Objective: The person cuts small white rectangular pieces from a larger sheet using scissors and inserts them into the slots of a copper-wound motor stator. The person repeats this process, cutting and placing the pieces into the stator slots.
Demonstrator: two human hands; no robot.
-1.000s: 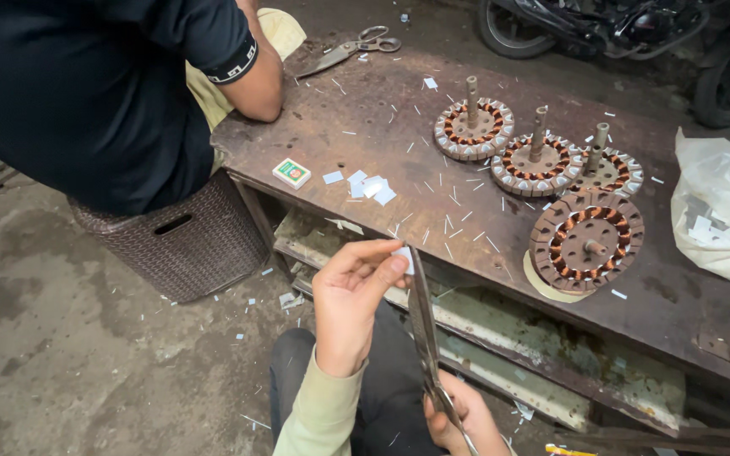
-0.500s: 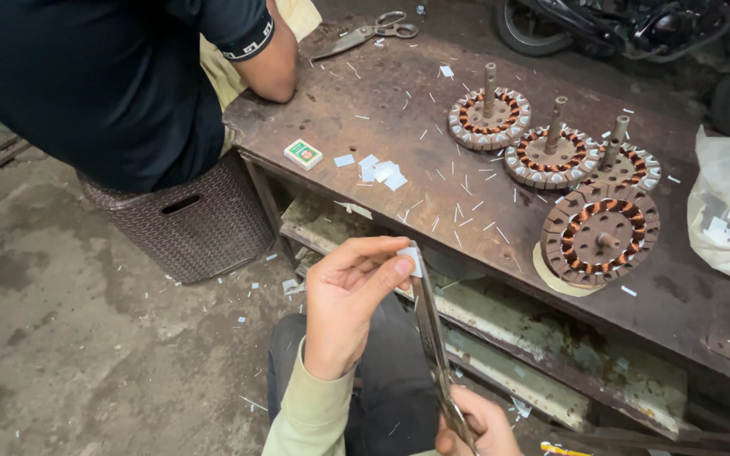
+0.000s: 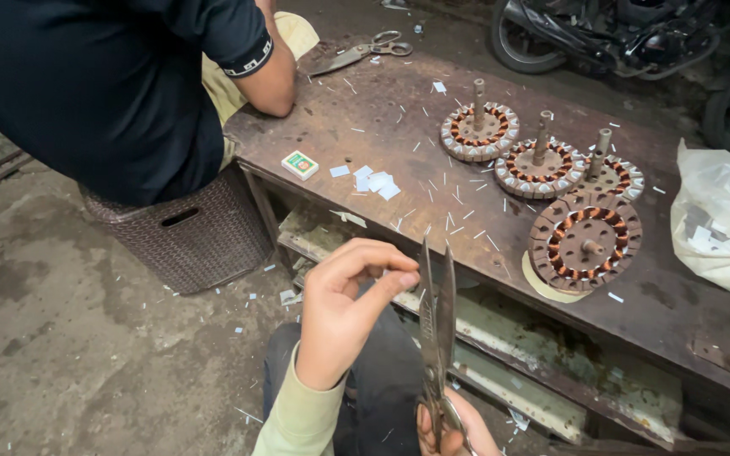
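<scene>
The bench (image 3: 365, 127), a worn brown slab littered with small white slips, runs from far left to near right. At its far left end a person in a dark shirt (image 3: 103, 84) sits on a woven basket (image 3: 187, 232), forearm resting on the bench edge. A crumpled white plastic bag (image 3: 724, 224) lies at the right end. Four copper-wound motor stators stand right of centre: the largest stator (image 3: 585, 241) sits nearest me on a pale disc, and three smaller shafted stators (image 3: 541, 165) stand in a row behind it. A second pair of scissors (image 3: 356, 53) lies at the far edge. A small green-and-white box (image 3: 300, 164) and a cluster of white paper pieces (image 3: 373, 180) lie left of centre.

Below the bench edge, my left hand (image 3: 344, 312) has thumb and forefinger pressed together beside the blades; what it pinches is too small to tell. My right hand (image 3: 458, 431), mostly cut off by the bottom of the view, grips the handles of the long scissors (image 3: 438, 321), blades upright and nearly closed.
</scene>
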